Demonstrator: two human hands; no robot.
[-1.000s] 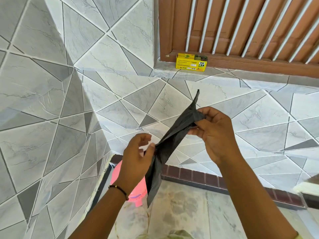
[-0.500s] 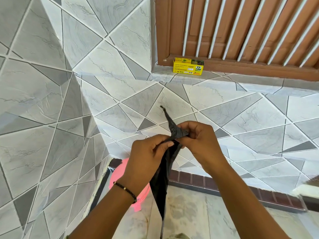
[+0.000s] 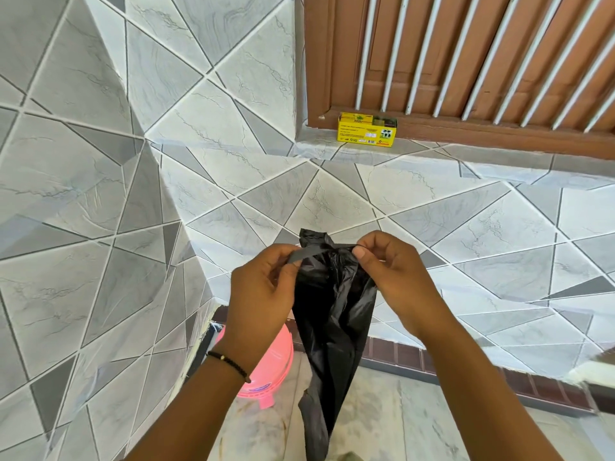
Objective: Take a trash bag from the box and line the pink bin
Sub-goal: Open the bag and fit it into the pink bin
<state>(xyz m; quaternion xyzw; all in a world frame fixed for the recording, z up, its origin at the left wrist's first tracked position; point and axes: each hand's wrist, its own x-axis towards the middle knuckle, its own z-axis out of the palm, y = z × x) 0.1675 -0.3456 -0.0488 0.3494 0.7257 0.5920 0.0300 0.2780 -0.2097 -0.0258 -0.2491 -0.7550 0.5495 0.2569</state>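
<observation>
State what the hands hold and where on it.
Both the left hand and right hand pinch the black trash bag at its top edge.

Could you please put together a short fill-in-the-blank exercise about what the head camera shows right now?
1. The left hand and right hand both pinch the top edge of a ____ trash bag.
2. The bin standing on the floor below the hands is ____.
3. The yellow box sits on the ledge under the ____ bars.

Missing words: black; pink; white
</observation>
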